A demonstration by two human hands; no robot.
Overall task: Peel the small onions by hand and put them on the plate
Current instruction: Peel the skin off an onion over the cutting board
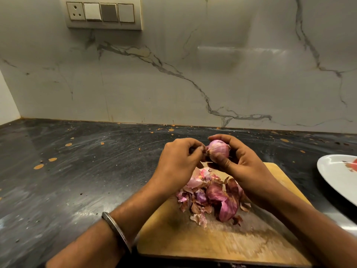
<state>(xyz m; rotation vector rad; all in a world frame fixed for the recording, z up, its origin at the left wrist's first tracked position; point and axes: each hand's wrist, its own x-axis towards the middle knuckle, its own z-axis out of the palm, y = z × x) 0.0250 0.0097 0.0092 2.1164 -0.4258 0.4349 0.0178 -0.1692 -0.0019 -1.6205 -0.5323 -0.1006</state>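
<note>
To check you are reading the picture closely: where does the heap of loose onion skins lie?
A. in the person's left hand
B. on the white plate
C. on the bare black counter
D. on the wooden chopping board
D: the onion skins lie heaped on the wooden chopping board, below both hands.

Pink-purple onion (219,150); black speckled counter (77,171); white veined wall (193,84).

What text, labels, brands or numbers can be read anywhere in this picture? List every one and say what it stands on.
None can be read.
switch panel: socket and three blank switches, no lettering.
plate: a red printed motif, no words visible.
cutting board, bangle, onion: no markings.
</note>
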